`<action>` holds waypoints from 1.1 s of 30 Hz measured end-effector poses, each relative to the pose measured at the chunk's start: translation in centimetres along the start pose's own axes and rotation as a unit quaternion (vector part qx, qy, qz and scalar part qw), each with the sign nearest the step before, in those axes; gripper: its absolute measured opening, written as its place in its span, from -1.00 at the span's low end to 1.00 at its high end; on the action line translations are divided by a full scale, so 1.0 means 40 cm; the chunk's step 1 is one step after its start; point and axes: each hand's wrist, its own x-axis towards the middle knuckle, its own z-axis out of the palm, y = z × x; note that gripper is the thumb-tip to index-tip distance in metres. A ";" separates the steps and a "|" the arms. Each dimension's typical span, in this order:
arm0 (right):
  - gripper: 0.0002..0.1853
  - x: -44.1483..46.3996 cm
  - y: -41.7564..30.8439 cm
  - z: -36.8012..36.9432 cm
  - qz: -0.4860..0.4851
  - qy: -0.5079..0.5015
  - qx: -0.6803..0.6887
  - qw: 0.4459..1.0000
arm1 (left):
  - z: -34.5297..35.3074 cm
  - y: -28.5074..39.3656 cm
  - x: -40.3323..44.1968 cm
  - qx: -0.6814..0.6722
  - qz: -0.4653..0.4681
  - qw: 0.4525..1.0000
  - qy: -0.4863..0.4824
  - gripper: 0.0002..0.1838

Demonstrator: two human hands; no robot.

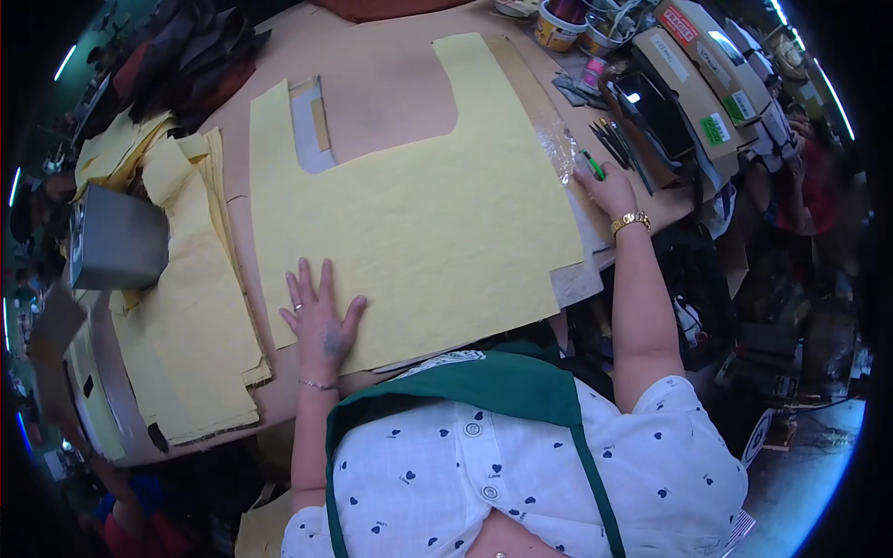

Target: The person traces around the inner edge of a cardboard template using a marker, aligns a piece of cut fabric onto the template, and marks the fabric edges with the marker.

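A large yellow sheet (419, 223) with a wide U-shaped cut-out at its far edge lies flat on the table. Near its lower left edge my left hand (324, 321) rests on it, palm down with the fingers spread. Beyond the sheet's right edge, my right hand (609, 189) is closed round a green pen (592, 166). Clear plastic (558, 149) lies just left of that hand. Grey and brown pieces show under the sheet, in the cut-out and along the right edge.
Stacked yellow pieces (186, 344) lie on the left, with a grey metal block (121, 237) on them. Dark material (186, 56) is heaped at the far left. Pencils (614, 141), a black tray (651, 112), cardboard boxes (698, 84) and a tub (556, 30) stand or lie at the right.
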 end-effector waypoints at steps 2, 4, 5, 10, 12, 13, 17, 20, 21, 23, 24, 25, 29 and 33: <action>-0.46 0.006 0.017 -0.006 0.000 -0.062 0.075 0.995 | 0.000 -0.022 -0.001 -0.003 0.011 1.000 0.006 -0.22; -0.53 0.006 0.023 -0.013 0.023 -0.140 0.214 0.967 | -0.004 -0.040 -0.007 -0.006 0.020 1.000 0.002 -0.18; -0.56 0.006 0.018 -0.021 0.046 -0.184 0.312 0.931 | -0.006 -0.039 -0.009 0.002 0.027 1.000 -0.002 -0.18; -0.59 -0.025 -0.045 -0.057 -0.058 -0.171 0.433 0.883 | -0.012 -0.032 -0.007 0.023 0.041 0.999 -0.016 -0.14; -0.53 -0.031 -0.055 -0.087 -0.097 -0.169 0.425 0.884 | -0.012 -0.036 -0.007 0.020 0.045 0.999 -0.015 -0.11; -0.56 -0.038 -0.059 -0.109 -0.132 -0.115 0.413 0.894 | -0.010 -0.037 -0.008 0.017 0.045 0.999 -0.014 -0.10; -0.63 -0.095 -0.089 -0.240 -0.206 0.056 0.417 0.883 | -0.013 -0.036 -0.009 0.015 0.044 0.999 -0.016 -0.07; -0.69 -0.098 -0.073 -0.332 -0.230 0.222 0.357 0.878 | -0.021 -0.023 -0.004 0.049 0.040 0.997 -0.052 -0.07; -0.69 -0.098 -0.073 -0.353 -0.253 0.252 0.376 0.855 | -0.021 -0.020 -0.002 0.048 0.035 0.997 -0.054 -0.07; -0.70 -0.108 -0.072 -0.360 -0.270 0.337 0.341 0.835 | -0.022 -0.014 0.001 0.047 0.031 0.997 -0.062 -0.07; -0.70 -0.108 -0.081 -0.347 -0.265 0.390 0.286 0.834 | -0.022 -0.010 0.003 0.051 0.033 0.996 -0.062 -0.07; -0.70 -0.109 -0.094 -0.331 -0.260 0.441 0.229 0.828 | -0.023 -0.005 0.004 0.054 0.033 0.996 -0.062 -0.07; -0.71 -0.077 -0.086 -0.213 -0.227 0.490 0.241 0.807 | -0.028 0.015 0.004 0.052 0.052 0.996 -0.059 -0.08; -0.70 -0.072 -0.070 -0.196 -0.271 0.516 0.269 0.767 | -0.054 0.052 -0.005 0.060 0.054 0.990 -0.116 -0.10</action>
